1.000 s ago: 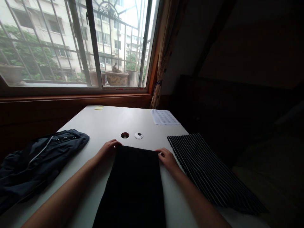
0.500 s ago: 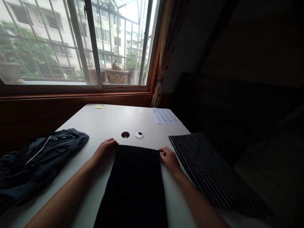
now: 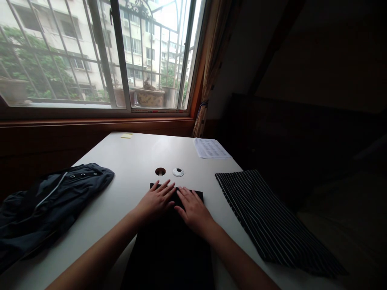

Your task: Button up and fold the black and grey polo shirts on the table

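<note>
A long black folded cloth [image 3: 169,249] lies on the white table [image 3: 136,157], running from the near edge toward the middle. My left hand [image 3: 157,199] lies flat on its far end, fingers stretched out. Beside it, my right hand [image 3: 193,207] also rests flat on the cloth with fingers spread. The two hands are side by side, almost touching, and hold nothing.
A dark blue jacket [image 3: 45,201] is heaped at the table's left. A black-and-white striped cloth [image 3: 266,217] lies at the right. Past the hands are a cable hole [image 3: 160,171], its white cap [image 3: 178,172], a printed sheet [image 3: 211,148] and a yellow note [image 3: 126,136].
Both hands have left the far corners of the black cloth and come together on top of it, now lying flat near its far edge.
</note>
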Available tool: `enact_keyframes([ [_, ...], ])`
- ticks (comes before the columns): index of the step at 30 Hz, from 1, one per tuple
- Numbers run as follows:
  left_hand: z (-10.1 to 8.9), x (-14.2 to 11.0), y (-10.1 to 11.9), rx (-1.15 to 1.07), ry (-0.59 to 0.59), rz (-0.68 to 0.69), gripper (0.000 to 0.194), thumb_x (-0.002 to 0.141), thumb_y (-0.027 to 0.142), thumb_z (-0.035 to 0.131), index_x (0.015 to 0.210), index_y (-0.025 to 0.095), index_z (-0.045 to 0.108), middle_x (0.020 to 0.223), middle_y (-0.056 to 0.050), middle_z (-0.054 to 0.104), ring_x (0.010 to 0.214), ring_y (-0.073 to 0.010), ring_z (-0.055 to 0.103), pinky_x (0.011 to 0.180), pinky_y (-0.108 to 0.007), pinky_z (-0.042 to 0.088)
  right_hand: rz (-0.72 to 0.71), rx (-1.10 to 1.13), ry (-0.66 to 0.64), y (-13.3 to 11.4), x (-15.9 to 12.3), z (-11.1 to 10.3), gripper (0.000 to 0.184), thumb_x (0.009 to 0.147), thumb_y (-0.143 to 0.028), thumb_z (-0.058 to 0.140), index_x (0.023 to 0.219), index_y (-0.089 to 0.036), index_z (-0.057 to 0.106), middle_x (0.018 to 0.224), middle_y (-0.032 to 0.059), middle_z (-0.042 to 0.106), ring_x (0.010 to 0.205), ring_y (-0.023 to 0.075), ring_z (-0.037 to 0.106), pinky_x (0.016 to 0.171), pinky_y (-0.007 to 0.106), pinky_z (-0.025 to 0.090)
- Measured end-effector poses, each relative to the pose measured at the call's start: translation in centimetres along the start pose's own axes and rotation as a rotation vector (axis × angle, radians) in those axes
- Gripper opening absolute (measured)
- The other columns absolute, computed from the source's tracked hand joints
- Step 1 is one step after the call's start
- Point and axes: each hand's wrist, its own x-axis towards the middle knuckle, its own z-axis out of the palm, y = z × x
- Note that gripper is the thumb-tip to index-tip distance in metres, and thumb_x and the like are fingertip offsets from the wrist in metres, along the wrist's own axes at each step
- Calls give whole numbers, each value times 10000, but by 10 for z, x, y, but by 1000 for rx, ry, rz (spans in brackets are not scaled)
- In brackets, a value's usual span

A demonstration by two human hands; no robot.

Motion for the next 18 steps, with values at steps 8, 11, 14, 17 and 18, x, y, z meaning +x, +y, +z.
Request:
enact_keyframes([
  [8, 18, -14, -20, -66, -116, -191, 599, 1045, 524, 306, 1586, 278, 227, 1643, -48, 232, 1525, -270, 210, 1223, -526, 171, 137, 66, -154, 25, -3, 8, 690, 1015, -598, 318, 1573, -192, 304, 1648, 67, 217, 1532, 246, 180, 1249, 482, 150],
  [11, 19, -16, -30, -138, -133, -272, 616, 1036, 520, 329, 1589, 272, 222, 1638, -59, 247, 1527, -285, 198, 1220, -549, 147, 169, 118, -107, 39, -10, 10, 672, 1012, -596, 340, 1575, -232, 302, 1646, 65, 224, 1529, 259, 189, 1243, 504, 145],
  [14, 23, -20, -41, -189, -114, -340, 589, 1031, 489, 353, 1572, 264, 288, 1627, -65, 283, 1524, -291, 209, 1224, -558, 110, 212, 129, -47, 56, -20, 15, 629, 1010, -559, 391, 1563, -264, 331, 1637, 60, 259, 1523, 268, 212, 1237, 530, 145],
  [17, 27, -23, -55, -259, -54, -428, 551, 1007, 466, 412, 1519, 260, 403, 1594, -70, 369, 1507, -295, 262, 1227, -548, 117, 260, 105, 27, 79, -30, 19, 585, 1006, -511, 427, 1533, -259, 393, 1610, 71, 339, 1510, 269, 254, 1231, 527, 170],
  [18, 29, -23, -59, -288, -25, -460, 534, 998, 458, 427, 1491, 254, 446, 1577, -74, 405, 1499, -297, 285, 1226, -543, 134, 278, 99, 54, 87, -32, 20, 565, 1006, -495, 427, 1516, -251, 422, 1597, 76, 369, 1504, 269, 273, 1228, 525, 186],
])
